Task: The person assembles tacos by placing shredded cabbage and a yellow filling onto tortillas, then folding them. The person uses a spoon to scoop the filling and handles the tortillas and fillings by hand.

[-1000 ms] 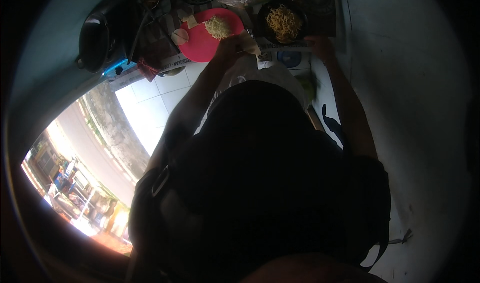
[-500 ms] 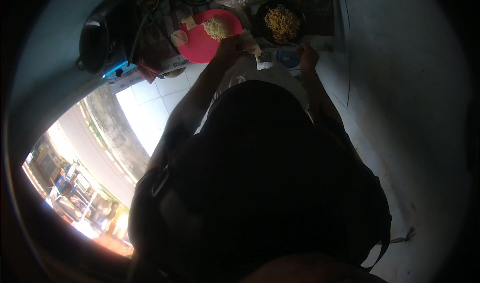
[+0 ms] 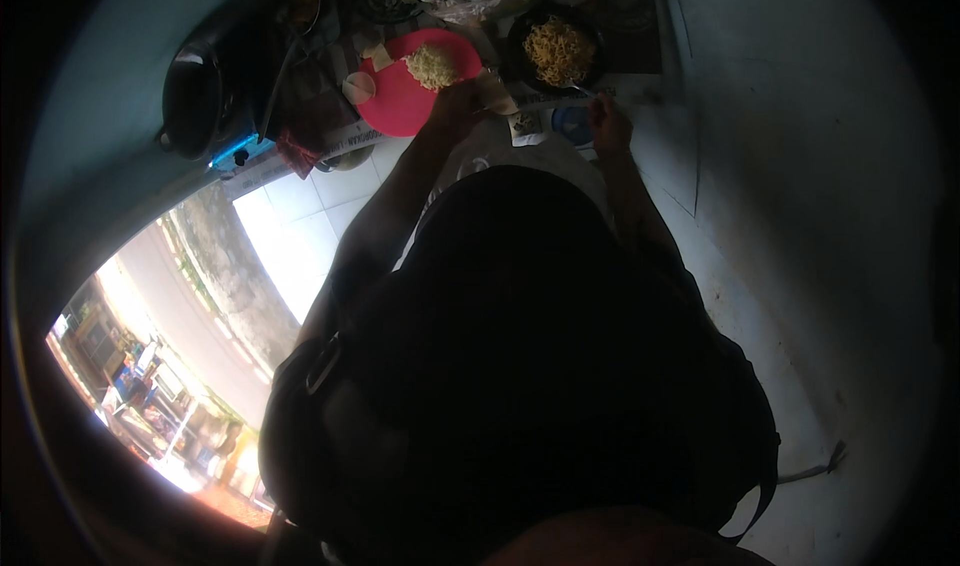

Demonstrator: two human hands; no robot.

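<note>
At the far left, a dark pot (image 3: 195,101) is standing beside a glowing blue strip (image 3: 233,152), and a red cloth (image 3: 297,154) is hanging nearby. Next, a round translucent disc (image 3: 359,88) is resting at the rim of a pink plate (image 3: 392,111), which is bearing a pale shredded mound (image 3: 431,67). By the plate's near right edge, the left hand (image 3: 455,111) is bearing a thin pale sheet (image 3: 497,93); shadow is hiding whether the fingers are pinching it or only supporting it. The sheet is probably feeling light, limp and easily torn, so a flat palm or a gentle edge hold is suiting it. Further right, a black bowl (image 3: 515,61) is holding noodles (image 3: 558,53), likely soft, slippery and tangling. The right hand (image 3: 611,126) is clenching a slim shiny utensil (image 3: 578,89) near the bowl's near rim; it is looking stiff and light, its handle offering the surest hold. Printed capitals are running along the table cover's edge (image 3: 352,138), while a small packet (image 3: 525,128) is showing markings too small to read
</note>
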